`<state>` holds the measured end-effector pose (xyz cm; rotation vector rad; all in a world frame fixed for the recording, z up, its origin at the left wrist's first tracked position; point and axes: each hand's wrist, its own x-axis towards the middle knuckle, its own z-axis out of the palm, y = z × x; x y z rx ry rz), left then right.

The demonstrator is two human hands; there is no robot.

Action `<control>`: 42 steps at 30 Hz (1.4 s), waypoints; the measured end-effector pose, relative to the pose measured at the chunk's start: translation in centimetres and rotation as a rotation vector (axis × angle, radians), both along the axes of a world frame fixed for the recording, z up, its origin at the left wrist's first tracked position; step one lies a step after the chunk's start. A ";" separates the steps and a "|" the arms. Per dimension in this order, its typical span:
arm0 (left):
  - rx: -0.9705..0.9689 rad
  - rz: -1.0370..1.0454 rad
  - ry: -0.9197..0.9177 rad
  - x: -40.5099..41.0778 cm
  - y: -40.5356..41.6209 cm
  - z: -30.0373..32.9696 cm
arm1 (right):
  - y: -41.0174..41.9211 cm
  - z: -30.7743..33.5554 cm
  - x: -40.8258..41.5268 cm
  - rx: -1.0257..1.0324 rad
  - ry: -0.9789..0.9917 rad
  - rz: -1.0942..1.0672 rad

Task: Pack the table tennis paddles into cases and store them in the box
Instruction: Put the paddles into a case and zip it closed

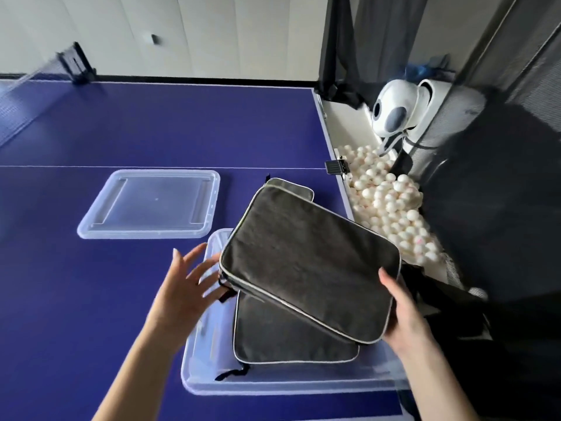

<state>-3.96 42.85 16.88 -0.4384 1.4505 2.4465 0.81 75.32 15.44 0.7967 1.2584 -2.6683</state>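
Observation:
A dark grey paddle case with silver piping hangs tilted above the clear plastic box. My right hand grips its near right corner. My left hand is spread with fingers apart beside the case's left edge, at the zipper end, not clearly holding it. A second grey case lies flat inside the box. Behind the held case, part of a third case shows. No bare paddles are visible.
The box's clear lid lies on the blue table to the left. Off the table's right edge, a tray holds many white balls below a white ball-feeding machine and black netting. The net post stands far left.

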 end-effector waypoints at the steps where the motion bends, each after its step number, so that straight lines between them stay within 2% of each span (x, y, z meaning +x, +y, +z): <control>1: -0.037 -0.037 0.006 -0.1 -0.7 0.3 | 0.8 0.0 -0.3 0.030 -0.008 0.027; 4: -0.224 -0.235 0.059 0.2 -1.0 0.6 | 2.0 -0.1 -1.1 0.152 0.004 0.096; 6: -0.382 -0.296 0.058 0.9 0.2 0.2 | 1.9 -0.3 -1.5 0.233 0.008 0.101; 12: -0.482 -0.254 -0.054 2.2 2.9 -3.4 | 1.2 -2.3 -1.7 0.636 -0.058 0.102; 14: -0.505 -0.227 -0.092 2.2 3.2 -4.5 | 1.1 -3.0 -1.6 0.818 -0.028 0.201; 17: -0.560 -0.206 -0.120 2.2 3.7 -6.0 | 1.0 -4.2 -1.7 0.971 -0.074 0.359; 24: -0.762 -0.248 -0.203 1.6 4.1 -8.9 | 0.2 -7.6 -1.5 1.004 -0.171 0.431; 30: -0.858 -0.299 -0.278 1.4 4.6 -10.1 | 0.1 -8.5 -1.4 1.055 -0.218 0.492; 35: -1.021 -0.397 -0.289 1.3 4.8 -10.6 | -0.4 -8.3 -1.3 1.136 -0.215 0.544; 42: -1.127 -0.459 -0.275 1.0 4.9 -10.9 | -0.7 -8.1 -1.1 1.191 -0.233 0.583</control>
